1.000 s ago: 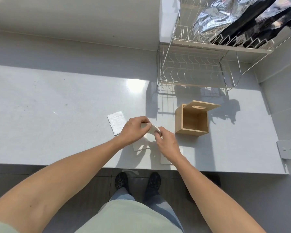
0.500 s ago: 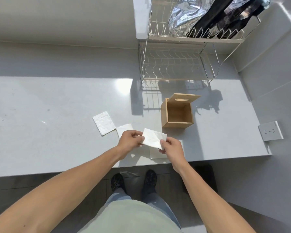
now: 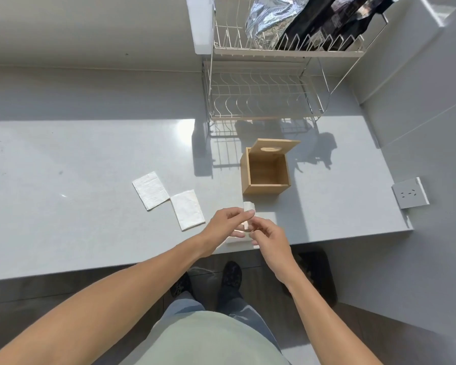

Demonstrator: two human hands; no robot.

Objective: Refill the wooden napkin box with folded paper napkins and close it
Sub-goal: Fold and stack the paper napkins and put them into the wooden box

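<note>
The wooden napkin box stands open on the grey counter, its slotted lid tipped up at the back; its inside looks bare. Just in front of it, my left hand and my right hand together pinch a white paper napkin, folded narrow and held upright. Two folded napkins lie flat to the left, one further out, one nearer my hands. Another napkin lies on the counter under my hands, mostly hidden.
A two-tier wire dish rack stands behind the box, with foil and dark bags on its upper tier. A wall socket sits on the right wall. The counter's front edge runs just below my hands; my shoes show on the floor.
The napkin, held spread between both hands half a second ago, is now folded into a narrow upright strip with my hands drawn close together. The view has also shifted slightly.
</note>
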